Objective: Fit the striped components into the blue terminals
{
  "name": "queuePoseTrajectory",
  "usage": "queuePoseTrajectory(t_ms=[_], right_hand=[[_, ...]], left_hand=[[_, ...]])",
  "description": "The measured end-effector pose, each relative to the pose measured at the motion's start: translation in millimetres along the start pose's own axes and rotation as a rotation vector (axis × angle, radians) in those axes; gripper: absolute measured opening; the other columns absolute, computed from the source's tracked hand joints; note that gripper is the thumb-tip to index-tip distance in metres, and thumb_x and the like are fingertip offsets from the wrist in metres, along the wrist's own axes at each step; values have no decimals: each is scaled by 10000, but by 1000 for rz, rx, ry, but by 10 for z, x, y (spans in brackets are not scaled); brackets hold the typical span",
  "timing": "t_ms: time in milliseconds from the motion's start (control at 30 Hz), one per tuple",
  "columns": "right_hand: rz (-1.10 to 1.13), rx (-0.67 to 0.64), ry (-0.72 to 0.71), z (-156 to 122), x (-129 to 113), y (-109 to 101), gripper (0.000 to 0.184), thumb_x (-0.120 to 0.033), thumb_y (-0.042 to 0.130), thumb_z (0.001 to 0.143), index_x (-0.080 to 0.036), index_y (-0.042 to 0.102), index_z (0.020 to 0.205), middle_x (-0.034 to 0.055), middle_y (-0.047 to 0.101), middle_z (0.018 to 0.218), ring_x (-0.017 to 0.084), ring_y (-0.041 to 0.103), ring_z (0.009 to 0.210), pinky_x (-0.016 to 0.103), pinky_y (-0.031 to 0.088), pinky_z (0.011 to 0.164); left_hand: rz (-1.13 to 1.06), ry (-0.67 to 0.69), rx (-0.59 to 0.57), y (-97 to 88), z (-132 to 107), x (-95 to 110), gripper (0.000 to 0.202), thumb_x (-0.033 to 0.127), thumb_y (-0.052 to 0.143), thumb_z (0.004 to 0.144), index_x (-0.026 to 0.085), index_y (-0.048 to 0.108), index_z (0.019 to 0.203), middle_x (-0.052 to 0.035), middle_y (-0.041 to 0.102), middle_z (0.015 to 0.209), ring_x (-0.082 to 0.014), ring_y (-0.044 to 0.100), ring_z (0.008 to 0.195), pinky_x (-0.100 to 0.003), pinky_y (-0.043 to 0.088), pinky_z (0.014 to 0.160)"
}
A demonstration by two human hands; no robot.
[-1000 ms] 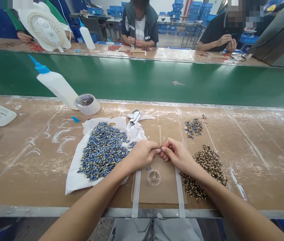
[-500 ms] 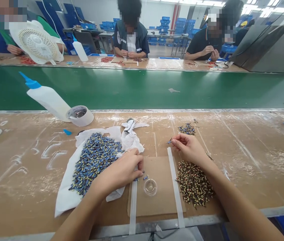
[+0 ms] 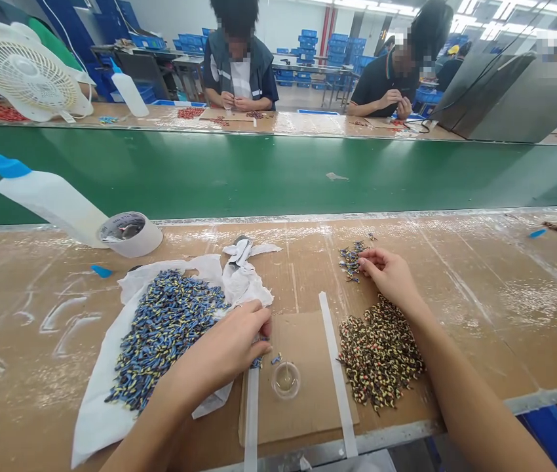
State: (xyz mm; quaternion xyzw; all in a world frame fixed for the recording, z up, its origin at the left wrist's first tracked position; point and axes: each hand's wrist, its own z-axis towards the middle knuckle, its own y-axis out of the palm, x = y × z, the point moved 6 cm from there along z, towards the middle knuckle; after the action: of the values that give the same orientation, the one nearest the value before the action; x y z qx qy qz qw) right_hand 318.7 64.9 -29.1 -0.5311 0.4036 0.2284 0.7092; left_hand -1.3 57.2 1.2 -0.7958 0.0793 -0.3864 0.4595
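My left hand (image 3: 245,334) is curled, thumb near the fingertips, above the left edge of a cardboard pad (image 3: 303,413); anything in its fingers is hidden. Close to it are a loose small blue piece (image 3: 276,359) and a clear little cup (image 3: 286,380) with a thin stick standing in it. On the left, a heap of small blue, black and yellow pieces (image 3: 165,334) covers a white sheet (image 3: 92,413). My right hand (image 3: 387,275) pinches at the edge of a small blue-and-black pile (image 3: 350,260). Below that hand lies a heap of black-and-yellow pieces (image 3: 379,357).
A white squeeze bottle (image 3: 57,200) leans against a tape roll (image 3: 131,235) at the back left. Crumpled white paper (image 3: 244,272) lies behind my left hand. A green strip (image 3: 278,174) separates this table from the far one, where people work beside a fan (image 3: 27,72).
My right hand has carried a small blue piece back and right to the small pile. My left hand stays by the pad's left edge. The camera view has shifted slightly.
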Motion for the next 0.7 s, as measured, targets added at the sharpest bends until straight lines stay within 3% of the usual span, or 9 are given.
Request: queuePoseTrajectory(t_ms=[133, 300, 400, 567, 700], right_hand=[[19, 58, 3, 8, -8, -77, 389, -441, 572, 848, -142, 611, 1094, 100, 711, 773, 224, 667, 688, 357, 509, 636], [76, 61, -19, -53, -147, -90, 375, -461, 567, 851, -138, 621, 1034, 108, 703, 774, 230, 672, 728, 349, 510, 654], [124, 48, -47, -145, -301, -34, 336, -445, 573, 856, -146, 624, 1000, 83, 685, 748, 213, 660, 714, 344, 508, 668], [233, -134, -68, -383, -597, 216, 285, -410, 569, 881, -152, 637, 983, 61, 666, 755, 171, 625, 684, 298, 492, 634], [279, -334, -84, -560, -747, 440, 242, -380, 554, 906, -166, 632, 987, 42, 654, 753, 154, 607, 699, 282, 479, 647]], left_hand=[[33, 19, -23, 21, 6, 38, 108, 202, 552, 835, 180, 531, 732, -26, 545, 889, -194, 520, 833, -303, 355, 738], [-41, 67, 39, -106, -7, 124, 110, 201, 492, 878, 180, 526, 776, -6, 545, 804, -157, 488, 733, -279, 348, 672], [-255, 44, 94, -192, 13, 116, 119, 245, 490, 898, 178, 528, 808, 16, 532, 718, -131, 459, 662, -259, 341, 623], [-773, 54, 87, -181, 89, 30, 176, 289, 621, 833, 145, 599, 930, -6, 578, 775, -118, 515, 709, -239, 394, 649], [-884, 62, 95, -144, 110, -30, 242, 227, 653, 797, 143, 651, 1024, -20, 613, 816, -119, 554, 755, -252, 433, 718]])
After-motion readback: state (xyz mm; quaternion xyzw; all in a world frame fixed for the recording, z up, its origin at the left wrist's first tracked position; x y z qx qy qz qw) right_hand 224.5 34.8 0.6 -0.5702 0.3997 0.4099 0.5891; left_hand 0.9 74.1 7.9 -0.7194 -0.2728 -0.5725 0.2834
